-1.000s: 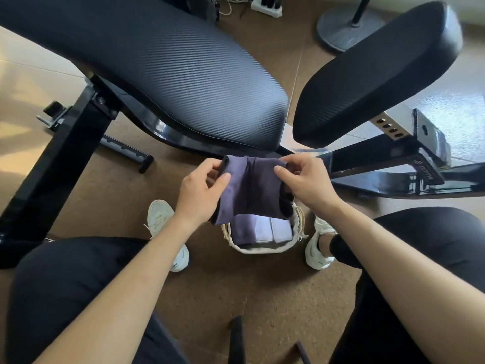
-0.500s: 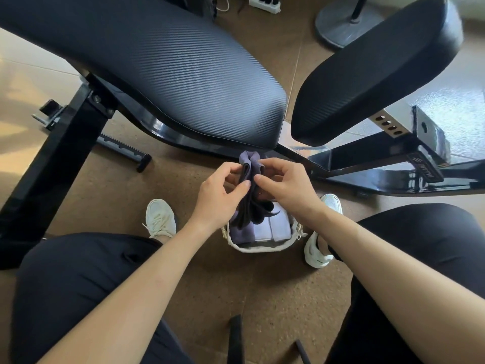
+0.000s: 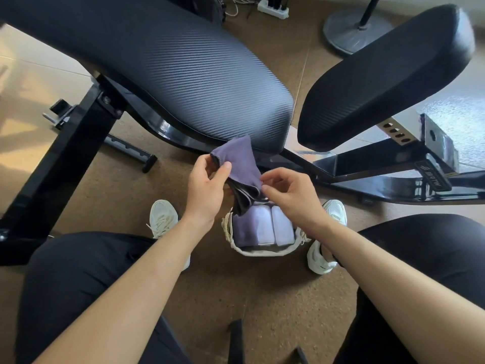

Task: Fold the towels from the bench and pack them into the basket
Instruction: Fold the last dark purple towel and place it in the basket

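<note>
Above the basket (image 3: 262, 252), the left hand (image 3: 207, 191) and right hand (image 3: 292, 199) each had a pinching grip on the purple towel (image 3: 241, 164); folding it narrow like the packed towels (image 3: 262, 228) would help it fit

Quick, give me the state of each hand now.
Left hand: closed, gripping the purple towel.
Right hand: closed, pinching the same towel's edge.

The left hand (image 3: 207, 191) and right hand (image 3: 295, 199) are bare, as are the forearms (image 3: 147, 279). Black trousers (image 3: 78, 285) cover the legs. The feet wear white lace-up trainers (image 3: 163, 219).
</note>
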